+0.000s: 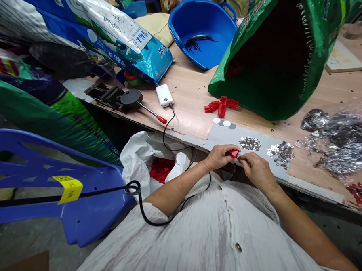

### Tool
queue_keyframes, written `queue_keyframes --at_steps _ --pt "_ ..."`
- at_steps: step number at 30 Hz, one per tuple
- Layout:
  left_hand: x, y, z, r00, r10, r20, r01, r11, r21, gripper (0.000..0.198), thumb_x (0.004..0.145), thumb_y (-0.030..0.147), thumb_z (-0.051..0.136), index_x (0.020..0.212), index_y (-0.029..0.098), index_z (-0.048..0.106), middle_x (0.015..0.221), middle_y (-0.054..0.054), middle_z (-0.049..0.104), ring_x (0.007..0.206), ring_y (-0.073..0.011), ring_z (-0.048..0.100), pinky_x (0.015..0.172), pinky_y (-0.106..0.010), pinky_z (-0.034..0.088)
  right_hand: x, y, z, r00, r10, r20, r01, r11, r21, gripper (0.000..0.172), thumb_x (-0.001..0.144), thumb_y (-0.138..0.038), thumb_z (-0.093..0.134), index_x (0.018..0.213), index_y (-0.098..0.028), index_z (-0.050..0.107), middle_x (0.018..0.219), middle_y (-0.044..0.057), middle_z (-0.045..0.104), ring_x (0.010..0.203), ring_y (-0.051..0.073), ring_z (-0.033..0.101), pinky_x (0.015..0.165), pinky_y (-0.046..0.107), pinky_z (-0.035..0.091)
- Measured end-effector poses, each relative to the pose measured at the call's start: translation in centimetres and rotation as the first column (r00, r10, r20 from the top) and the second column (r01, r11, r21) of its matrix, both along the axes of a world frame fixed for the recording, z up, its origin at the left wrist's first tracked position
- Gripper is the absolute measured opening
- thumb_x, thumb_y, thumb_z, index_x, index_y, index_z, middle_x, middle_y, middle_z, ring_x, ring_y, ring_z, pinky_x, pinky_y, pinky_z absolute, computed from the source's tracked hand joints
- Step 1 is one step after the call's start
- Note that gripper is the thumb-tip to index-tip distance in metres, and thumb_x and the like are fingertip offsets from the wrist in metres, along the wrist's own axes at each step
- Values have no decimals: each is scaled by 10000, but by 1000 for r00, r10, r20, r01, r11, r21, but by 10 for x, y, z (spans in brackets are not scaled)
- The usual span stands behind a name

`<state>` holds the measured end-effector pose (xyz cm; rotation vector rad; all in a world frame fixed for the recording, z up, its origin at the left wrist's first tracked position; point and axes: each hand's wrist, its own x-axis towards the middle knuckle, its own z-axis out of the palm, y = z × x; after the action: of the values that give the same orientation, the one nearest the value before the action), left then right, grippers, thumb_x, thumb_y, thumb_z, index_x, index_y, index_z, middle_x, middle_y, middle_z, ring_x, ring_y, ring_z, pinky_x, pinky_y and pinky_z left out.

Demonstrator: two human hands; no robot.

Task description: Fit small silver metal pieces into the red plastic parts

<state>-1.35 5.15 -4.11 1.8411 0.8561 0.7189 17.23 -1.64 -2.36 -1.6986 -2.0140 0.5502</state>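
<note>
My left hand (220, 157) is closed on a small red plastic part (234, 153) at the table's front edge. My right hand (256, 168) pinches against the near end of that part; a small dark piece seems to lie between the fingertips, too small to name. Just beyond the hands, on a grey sheet (222, 134), are a pile of small metal pieces (249, 143) and a second pile of metal clips (281, 153). Several more red plastic parts (221, 106) lie farther back, in front of the open green sack (262, 91).
A blue basin (216, 36) holds dark thin pieces. A lever tool (131, 98) and a white power bank (164, 95) with a cable sit left. A white bag (140, 157) of red parts hangs below. Plastic-bagged metal pieces (347, 144) lie right; a blue chair (95, 204) stands left.
</note>
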Motion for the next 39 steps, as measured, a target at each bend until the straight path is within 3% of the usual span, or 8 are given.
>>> queue_keyframes --at_steps 6,10,14,19,26,29,33,39 --pt "1 -5 7 1000 4 -2 -4 1000 0 302 727 184 708 1028 193 678 1008 -29 705 937 -176 638 907 -293 454 4 -3 -1 999 52 -12 -52 999 4 203 935 -270 470 1024 -240 651 992 66 689 900 228 653 783 355 497" --pt "-3 -13 13 994 92 67 -89 995 -49 301 709 217 746 994 186 656 986 -40 674 926 -176 609 910 -305 441 14 -9 2 995 54 -85 -51 998 35 231 964 -295 420 1108 -239 592 1074 84 660 956 228 640 816 361 494" --pt "-4 -23 21 947 202 250 -131 953 -274 325 711 268 772 996 180 645 997 -45 660 936 -165 611 910 -296 431 19 -15 11 976 25 -214 -28 1000 -7 223 979 -323 397 1138 -234 526 1001 73 677 902 217 646 782 350 488" --pt "4 -33 32 744 400 535 121 707 -697 326 755 390 757 790 154 536 841 -11 673 839 -155 689 843 -279 461 9 -18 28 950 103 -295 -148 980 -135 417 1012 -383 345 1408 -257 380 763 -17 666 694 162 624 713 301 466" --pt "10 -45 39 613 583 533 286 465 -838 201 820 273 706 765 118 591 747 -22 672 715 -125 672 789 -269 522 -1 -17 29 967 143 -213 -156 987 -47 440 1002 -432 366 1392 -258 470 716 -7 676 663 177 641 646 295 464" --pt "11 -48 43 590 631 504 312 397 -863 146 875 234 636 835 94 637 795 -51 691 747 -131 682 814 -276 538 -4 -16 28 975 124 -185 -120 992 34 408 999 -425 378 1331 -252 541 906 37 740 749 191 686 680 301 489" --pt "13 -50 43 563 643 519 313 415 -854 141 880 215 624 806 96 637 804 -56 692 776 -135 688 864 -290 546 -10 -16 25 981 47 -187 -23 992 124 367 991 -411 394 1227 -252 626 1132 59 725 873 215 707 752 315 510" --pt "9 -51 39 591 593 547 291 475 -830 216 800 254 724 721 129 567 787 -44 699 841 -165 711 978 -345 509 -12 -14 20 928 28 -373 -24 1000 17 382 992 -449 381 1148 -257 673 877 26 733 739 175 671 713 283 501"
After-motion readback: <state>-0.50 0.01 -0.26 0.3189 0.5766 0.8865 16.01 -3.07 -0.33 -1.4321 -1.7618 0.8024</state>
